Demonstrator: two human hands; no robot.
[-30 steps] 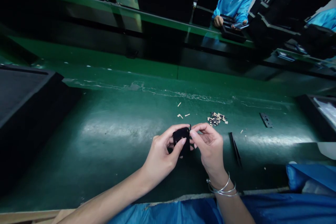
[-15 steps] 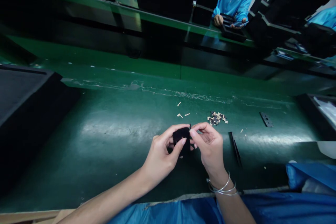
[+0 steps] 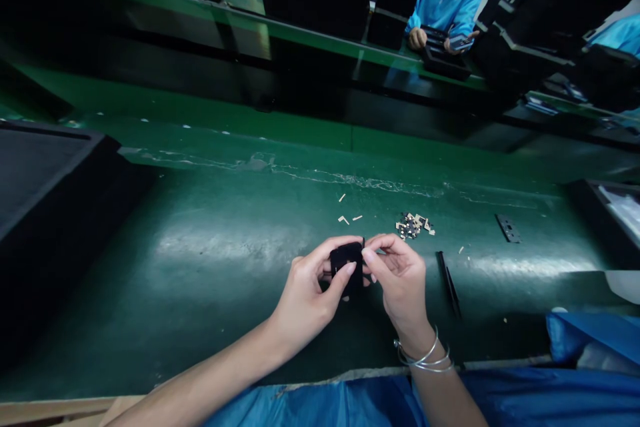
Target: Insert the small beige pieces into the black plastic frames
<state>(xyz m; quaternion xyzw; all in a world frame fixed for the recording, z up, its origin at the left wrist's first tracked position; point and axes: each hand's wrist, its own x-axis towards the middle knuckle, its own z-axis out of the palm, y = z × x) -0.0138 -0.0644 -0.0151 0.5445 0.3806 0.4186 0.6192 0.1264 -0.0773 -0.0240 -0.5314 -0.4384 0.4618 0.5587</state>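
Note:
A small flat black rectangular part point(image 3: 345, 259) is held up above the green table, its lower side partly hidden by fingers. My left hand point(image 3: 313, 283) is closed around it, thumb lying across its face. At the part's right edge, my right hand point(image 3: 397, 273) has thumb and index finger pinched on a thin dark piece near the top corner; what exactly sits between the fingertips is too small to make out. Black tweezers point(image 3: 449, 283) lie on the table to the right of my right hand. Beyond the hands is a pile of small black and beige pieces point(image 3: 414, 225).
Beige slivers point(image 3: 343, 220) lie left of the pile. A flat dark plate with holes point(image 3: 509, 228) rests farther right. Large black trays stand at left point(image 3: 55, 193) and right point(image 3: 595, 220). Across a dark divider, a person in blue point(image 3: 450, 10) handles a device.
My hands stay almost in place on the black part. The thin dark piece at its top right corner now stands slightly lower. The view has shifted slightly.

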